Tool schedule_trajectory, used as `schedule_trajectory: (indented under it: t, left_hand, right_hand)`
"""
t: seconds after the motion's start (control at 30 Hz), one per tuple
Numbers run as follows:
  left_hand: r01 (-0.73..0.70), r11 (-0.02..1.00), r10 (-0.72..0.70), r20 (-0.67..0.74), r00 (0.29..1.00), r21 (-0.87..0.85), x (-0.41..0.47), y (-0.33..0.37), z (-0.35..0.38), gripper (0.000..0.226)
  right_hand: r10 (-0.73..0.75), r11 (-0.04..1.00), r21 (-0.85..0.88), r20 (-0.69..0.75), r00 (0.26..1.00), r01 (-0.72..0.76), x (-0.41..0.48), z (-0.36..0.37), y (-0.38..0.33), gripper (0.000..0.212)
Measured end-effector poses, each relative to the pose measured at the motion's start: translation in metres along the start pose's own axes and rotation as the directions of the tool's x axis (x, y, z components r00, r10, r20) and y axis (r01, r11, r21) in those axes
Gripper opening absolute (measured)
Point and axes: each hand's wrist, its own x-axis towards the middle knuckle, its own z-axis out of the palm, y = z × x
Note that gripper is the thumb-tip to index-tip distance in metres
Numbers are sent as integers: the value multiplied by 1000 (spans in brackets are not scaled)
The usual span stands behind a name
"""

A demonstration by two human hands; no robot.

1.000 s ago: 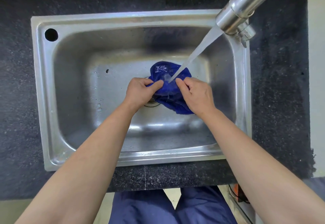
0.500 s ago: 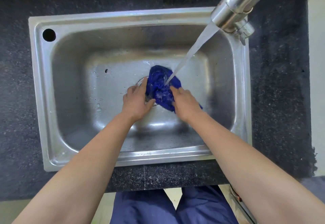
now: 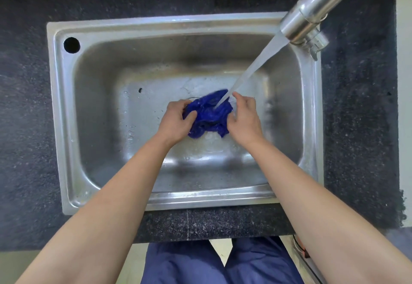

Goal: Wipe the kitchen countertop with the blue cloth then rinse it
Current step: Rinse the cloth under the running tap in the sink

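Fingers (image 3: 178, 105) of the left hand (image 3: 176, 122) curled round the left edge of the blue cloth (image 3: 208, 114), thumb pressed onto its top: closed grip. Right hand (image 3: 245, 121): fingers curved against the cloth's right edge, thumb tucked into the fabric, so that side is pinched too. Cloth bunched into a wet wad between the two hands, low in the middle of the sink (image 3: 56, 105) basin, over the drain (image 3: 192, 99), of which only a sliver of rim shows. Cannot tell whether the cloth touches the basin floor. Faucet (image 3: 312, 9) enters from the upper right. Water stream (image 3: 256, 65) running, slanting down and left, landing on the cloth's upper right part just beside the right index finger. Droplets scattered on the basin floor. Round hole (image 3: 71, 45) in the rim at the sink's far left corner. Dark speckled countertop (image 3: 24, 127) surrounds the sink. Blue trousers (image 3: 185, 263) visible below the counter's near edge.
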Motion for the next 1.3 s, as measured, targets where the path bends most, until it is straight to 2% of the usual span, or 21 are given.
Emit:
schedule_trajectory:
  t: [0.07, 0.13, 0.17, 0.23, 0.3, 0.37, 0.4, 0.47, 0.57, 0.63, 0.67, 0.7, 0.77, 0.83, 0.9, 0.97, 1.07, 1.13, 1.2, 1.23, 1.3]
  left_hand:
    - [43, 996, -46, 42, 998, 79, -2, -5, 4, 44]
    - [48, 976, -55, 30, 998, 212, -6, -6, 14, 65]
    - [40, 968, -51, 38, 998, 246, -6, -7, 20, 73]
    - [68, 939, -89, 46, 995, 337, -7, -13, 28, 83]
    - [132, 905, -165, 48, 985, 405, -7, -19, 30, 75]
    - [162, 882, -212, 65, 975, 442, -9, -17, 26, 39]
    - [168, 885, -223, 77, 972, 435, -10, -14, 24, 23]
    - [162, 913, -210, 90, 974, 373, -12, -10, 23, 35]
    - [196, 973, -199, 11, 980, 124, -17, -3, 27, 46]
    - [162, 985, -157, -99, 983, 50, -19, -2, 30, 34]
    - [154, 986, -146, -128, 981, 58, -18, -3, 30, 18]
    - [161, 982, -148, -125, 981, 95, -16, -5, 29, 11]
    - [168, 979, -158, -95, 983, 112, -15, -10, 29, 46]
    - [160, 983, -154, -80, 985, 88, -16, -13, 30, 57]
    - [188, 979, -184, -60, 981, 84, -18, -13, 30, 60]
    - [202, 975, -199, -39, 979, 97, -16, -11, 30, 66]
    - [221, 970, -225, 30, 974, 102, -15, -8, 30, 72]
    - [196, 969, -208, 70, 976, 151, -10, -7, 31, 57]
    - [167, 973, -176, 44, 983, 157, -8, -4, 30, 35]
    - [155, 984, -159, 34, 987, 92, -9, -2, 30, 27]
    - [180, 970, -169, 78, 982, -166, -14, 5, 27, 18]
  right_hand:
    - [-66, 968, -229, 150, 987, 99, 3, 4, 1, 78]
    - [-132, 892, -380, 295, 946, 243, 2, 14, 4, 89]
    - [-156, 863, -417, 320, 935, 286, 2, 18, 6, 89]
    - [-153, 874, -399, 314, 937, 276, 1, 23, 9, 81]
    - [-113, 893, -387, 300, 947, 229, 1, 21, 11, 58]
    - [-56, 878, -444, 275, 960, 179, 1, 14, 10, 29]
    - [-22, 878, -458, 255, 967, 140, 1, 10, 9, 26]
    - [52, 917, -399, 168, 984, 20, -4, 0, 8, 40]
    - [202, 979, -15, -55, 978, -203, -9, -14, 9, 52]
    - [231, 960, 193, -132, 964, -204, -9, -16, 15, 40]
    - [190, 968, 191, -131, 973, -164, -9, -16, 16, 35]
    - [119, 986, 130, -103, 988, -105, -8, -16, 18, 41]
    - [-29, 996, -78, 37, 999, 32, -6, -10, 23, 73]
    - [-111, 942, -297, 168, 979, 158, -5, 1, 20, 89]
    - [-129, 884, -416, 221, 967, 213, -3, 13, 16, 92]
    - [-151, 868, -440, 208, 966, 230, 2, 24, 12, 83]
    - [-188, 873, -418, 183, 965, 250, 14, 28, 3, 55]
    - [-147, 924, -326, 181, 972, 200, 19, 21, -6, 35]
    - [-92, 952, -265, 228, 969, 153, 15, 8, -12, 29]
    - [-67, 970, -215, 222, 973, 116, 11, 1, -11, 28]
    - [15, 1000, -10, 113, 994, -13, -1, -14, -9, 23]
